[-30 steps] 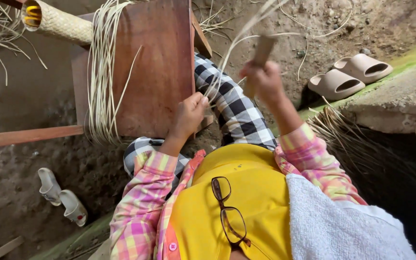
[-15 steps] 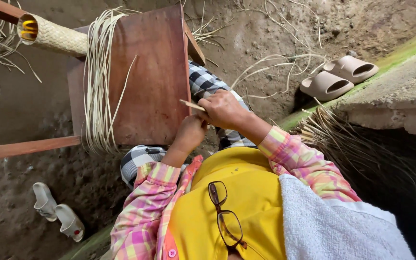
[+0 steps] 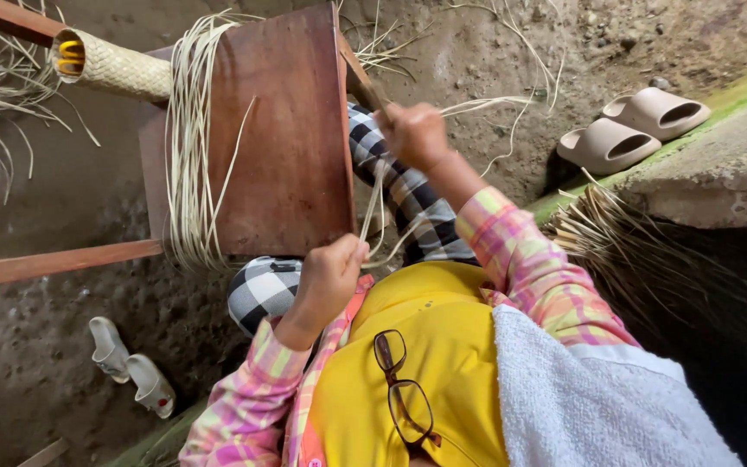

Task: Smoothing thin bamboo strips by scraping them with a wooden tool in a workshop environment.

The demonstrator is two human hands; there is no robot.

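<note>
Fingers of the left hand (image 3: 328,278) are curled tight around the low end of a few pale straw strips (image 3: 375,203), down near the yellow shirt (image 3: 430,346). Fingers of the right hand (image 3: 414,134) are shut too, pinching the top end of the same strips, up beside the edge of the brown wooden board (image 3: 283,138). The strips run in a stretched line between the two hands, over the checked trousers (image 3: 404,195).

Some work looks done: a woven straw tube (image 3: 114,69) sticks out at the top left, and a thick bunch of straw (image 3: 190,147) hangs over the board. Lots looks left: loose straw lies on the dirt floor (image 3: 494,78), and another heap of straw (image 3: 641,251) waits by the concrete step (image 3: 719,173). Two tan sandals (image 3: 633,130) sit near it
</note>
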